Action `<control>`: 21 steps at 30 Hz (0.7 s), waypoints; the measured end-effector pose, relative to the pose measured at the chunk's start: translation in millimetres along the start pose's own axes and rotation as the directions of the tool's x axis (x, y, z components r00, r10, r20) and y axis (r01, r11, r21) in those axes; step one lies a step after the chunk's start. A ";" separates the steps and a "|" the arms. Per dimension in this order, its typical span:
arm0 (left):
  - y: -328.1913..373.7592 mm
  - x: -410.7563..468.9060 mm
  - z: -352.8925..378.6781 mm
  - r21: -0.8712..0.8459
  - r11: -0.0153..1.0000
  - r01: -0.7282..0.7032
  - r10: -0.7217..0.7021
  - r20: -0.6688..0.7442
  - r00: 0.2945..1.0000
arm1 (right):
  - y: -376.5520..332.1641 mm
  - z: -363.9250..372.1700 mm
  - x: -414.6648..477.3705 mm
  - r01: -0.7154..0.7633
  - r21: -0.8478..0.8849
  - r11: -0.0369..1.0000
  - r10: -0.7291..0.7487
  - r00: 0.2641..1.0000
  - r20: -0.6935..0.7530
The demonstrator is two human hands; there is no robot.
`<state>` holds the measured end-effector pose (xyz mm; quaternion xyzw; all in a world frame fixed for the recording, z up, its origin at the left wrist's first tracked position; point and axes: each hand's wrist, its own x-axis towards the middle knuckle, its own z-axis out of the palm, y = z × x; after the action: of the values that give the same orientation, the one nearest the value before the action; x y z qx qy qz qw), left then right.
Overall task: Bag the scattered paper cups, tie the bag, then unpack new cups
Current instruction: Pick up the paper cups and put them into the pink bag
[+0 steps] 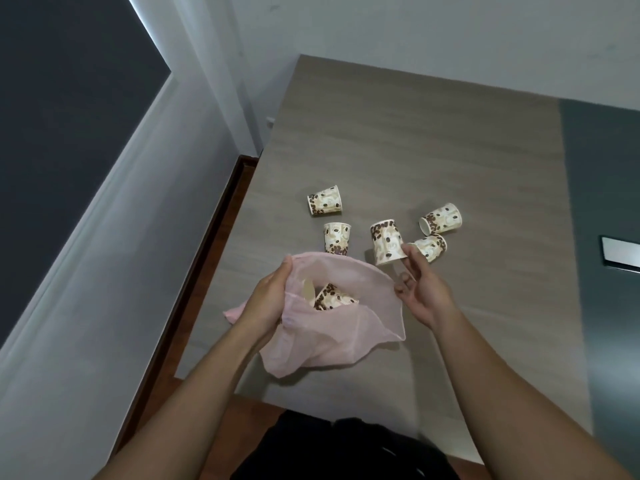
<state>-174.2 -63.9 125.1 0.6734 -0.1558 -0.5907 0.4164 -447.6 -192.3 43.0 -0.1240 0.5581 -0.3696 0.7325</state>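
A pink mesh bag (332, 337) is held open above the wooden table (433, 150). My left hand (273, 299) grips the bag's left rim. A coffee-bean paper cup (334, 296) lies inside the bag. My right hand (420, 284) pinches the rim of another cup (386, 242), base up, just beyond the bag's mouth, while its lower fingers touch the bag's right edge. Several more cups lie on the table: one at the far left (325, 200), one behind the bag (336, 237), and two on the right (440, 219), (431, 247).
The table's left edge runs beside a dark wooden skirting (221, 216) and a grey wall. A dark green strip (602, 237) lies on the table's right side with a small white card (620, 252) on it. My dark clothing (346, 448) shows below the table's near edge.
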 end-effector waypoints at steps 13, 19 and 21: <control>17.2 -4.1 23.7 -0.012 1.000 -0.029 0.030 0.091 0.995 | 38.9 51.7 -64.6 0.227 -0.659 0.717 0.000 0.945 0.326; 27.7 -9.6 39.4 -0.006 1.000 -0.014 0.015 0.196 0.981 | 66.3 77.6 -79.7 0.363 -0.853 0.374 0.115 0.895 0.431; 30.2 -9.7 43.1 -0.005 1.000 -0.017 0.017 0.214 0.977 | 66.5 75.5 -82.3 0.388 -0.878 0.281 0.134 0.890 0.436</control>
<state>-208.0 -91.5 156.0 0.6039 -0.2045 -0.6563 0.4034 -360.8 -107.4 89.4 -0.6578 0.4779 0.0140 0.5820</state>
